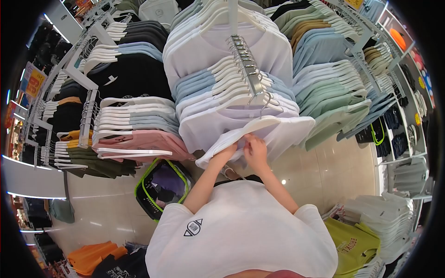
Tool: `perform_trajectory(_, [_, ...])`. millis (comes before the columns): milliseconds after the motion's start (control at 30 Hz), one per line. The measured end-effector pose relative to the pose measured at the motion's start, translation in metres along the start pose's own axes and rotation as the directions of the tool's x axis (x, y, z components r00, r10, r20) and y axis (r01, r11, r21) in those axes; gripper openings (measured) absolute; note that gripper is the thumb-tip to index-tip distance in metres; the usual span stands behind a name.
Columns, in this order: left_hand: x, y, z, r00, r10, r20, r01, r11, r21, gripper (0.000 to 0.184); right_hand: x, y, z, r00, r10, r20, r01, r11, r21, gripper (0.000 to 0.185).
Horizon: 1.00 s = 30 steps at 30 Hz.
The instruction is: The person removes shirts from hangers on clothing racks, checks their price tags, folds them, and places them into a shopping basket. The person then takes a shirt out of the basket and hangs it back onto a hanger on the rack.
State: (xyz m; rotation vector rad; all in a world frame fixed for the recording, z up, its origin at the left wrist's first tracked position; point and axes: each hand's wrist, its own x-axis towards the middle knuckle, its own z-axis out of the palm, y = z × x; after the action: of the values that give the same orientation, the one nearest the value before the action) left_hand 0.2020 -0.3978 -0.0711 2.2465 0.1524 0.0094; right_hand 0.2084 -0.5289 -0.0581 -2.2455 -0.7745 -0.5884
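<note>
A white T-shirt [214, 147] hangs on a white hanger [259, 124] at the front end of the middle rail, its left side bunched and lifted. My left hand [228, 152] is tucked into the folds of this shirt, and the cloth hides its fingers. Just to the right, my right hand [255, 148] is closed, with bent fingers pinching the shirt's edge below the hanger. Behind both hands, more white and light blue shirts [197, 83] hang packed along the metal rail [245, 62].
A black basket with a lime-green rim [139, 192] stands on the floor to the left, with dark items inside. Racks of pink shirts [143, 141] and green shirts [331, 120] flank the middle rail. Behind me hang an olive-yellow shirt [352, 245] and orange clothing [95, 257].
</note>
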Motion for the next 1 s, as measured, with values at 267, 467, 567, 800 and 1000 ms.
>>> perform_trajectory(267, [-0.041, 0.050, -0.038, 0.850, 0.480, -0.217, -0.515, 0.844, -0.150, 0.011, -0.007, 0.001, -0.034, 0.992, 0.122, -0.024, -0.106, 0.933, 0.345, 0.029])
perform_trajectory(467, [-0.040, 0.064, -0.057, 0.987, 0.037, -0.157, -0.138, 0.700, -0.700, 0.015, -0.016, -0.013, -0.035, 0.834, 0.428, 0.347, -0.518, 0.395, 0.759, 0.011])
perform_trajectory(567, [-0.042, 0.058, -0.064, 1.000, -0.004, -0.013, -0.009, 0.575, -0.818, 0.022, -0.004, -0.034, -0.057, 0.764, 0.425, 0.486, -0.600, 0.191, 0.777, 0.004])
perform_trajectory(800, [-0.046, 0.067, -0.073, 0.988, 0.045, 0.148, 0.104, 0.513, -0.852, 0.028, -0.002, -0.034, -0.075, 0.746, 0.365, 0.557, -0.628, 0.109, 0.770, 0.007])
perform_trajectory(1000, [-0.040, 0.042, -0.052, 0.973, 0.089, 0.214, 0.220, -0.074, -0.973, 0.012, -0.001, -0.032, -0.077, 0.814, 0.211, 0.542, -0.566, 0.076, 0.821, 0.005])
